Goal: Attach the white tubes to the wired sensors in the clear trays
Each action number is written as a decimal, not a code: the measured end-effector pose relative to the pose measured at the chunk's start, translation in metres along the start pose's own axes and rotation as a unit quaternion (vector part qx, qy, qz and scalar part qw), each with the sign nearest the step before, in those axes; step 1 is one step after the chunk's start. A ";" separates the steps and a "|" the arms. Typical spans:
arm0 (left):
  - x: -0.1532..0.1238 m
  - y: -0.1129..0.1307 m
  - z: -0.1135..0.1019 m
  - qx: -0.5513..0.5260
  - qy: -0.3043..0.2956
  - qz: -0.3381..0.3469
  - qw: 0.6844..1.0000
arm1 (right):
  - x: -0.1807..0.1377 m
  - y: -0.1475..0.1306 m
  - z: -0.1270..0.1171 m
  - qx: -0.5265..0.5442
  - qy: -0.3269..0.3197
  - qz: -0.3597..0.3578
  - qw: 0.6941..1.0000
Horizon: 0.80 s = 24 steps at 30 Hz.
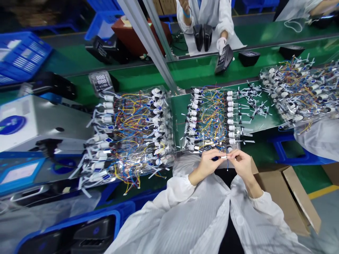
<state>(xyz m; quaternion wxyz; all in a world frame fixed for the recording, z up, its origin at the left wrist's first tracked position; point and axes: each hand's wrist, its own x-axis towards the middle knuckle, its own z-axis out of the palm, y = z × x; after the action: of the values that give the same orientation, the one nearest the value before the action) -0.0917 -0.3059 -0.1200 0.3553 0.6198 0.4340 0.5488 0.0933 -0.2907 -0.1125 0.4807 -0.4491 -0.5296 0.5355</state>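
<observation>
My left hand point(210, 163) and my right hand point(241, 163) meet in front of my body at the near edge of the bench, fingers pinched. Between their fingertips is a small white strip point(224, 157), with a short blue wire point(227, 165) hanging below. Just beyond my hands lies a bundle of wired parts point(212, 118) in clear plastic. White cylindrical ends line both its sides, with yellow, blue and red wires across the middle. Loose white strips point(255, 102) are scattered to its right. My fingers hide part of what they hold.
More wired bundles lie at left point(135, 130) and far right point(304, 88). A metal post point(150, 46) rises behind the bench. A co-worker's gloved hand point(221, 45) touches a black display unit point(224, 60). An open cardboard box point(283, 194) stands at lower right, a blue crate point(118, 215) at lower left.
</observation>
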 end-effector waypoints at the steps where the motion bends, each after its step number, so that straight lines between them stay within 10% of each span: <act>1: 0.000 0.001 -0.001 0.015 -0.009 -0.001 1.000 | 0.001 -0.002 -0.001 -0.005 -0.011 0.003 1.000; 9: -0.003 0.030 -0.026 0.197 -0.241 -0.056 0.949 | 0.010 0.000 -0.027 0.028 -0.013 -0.011 0.999; 16: -0.008 0.051 -0.058 0.288 -0.176 -0.129 0.933 | 0.011 0.011 -0.031 -0.080 0.033 -0.110 0.990; 24: -0.009 0.078 -0.077 0.255 -0.157 -0.109 0.948 | 0.007 0.037 -0.005 -0.379 -0.028 -0.222 0.898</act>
<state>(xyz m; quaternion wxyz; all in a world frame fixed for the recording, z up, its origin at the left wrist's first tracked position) -0.1567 -0.3457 -0.0409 0.3066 0.7174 0.5628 0.2732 0.0962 -0.2823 -0.1494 0.3653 -0.4529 -0.7917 0.1863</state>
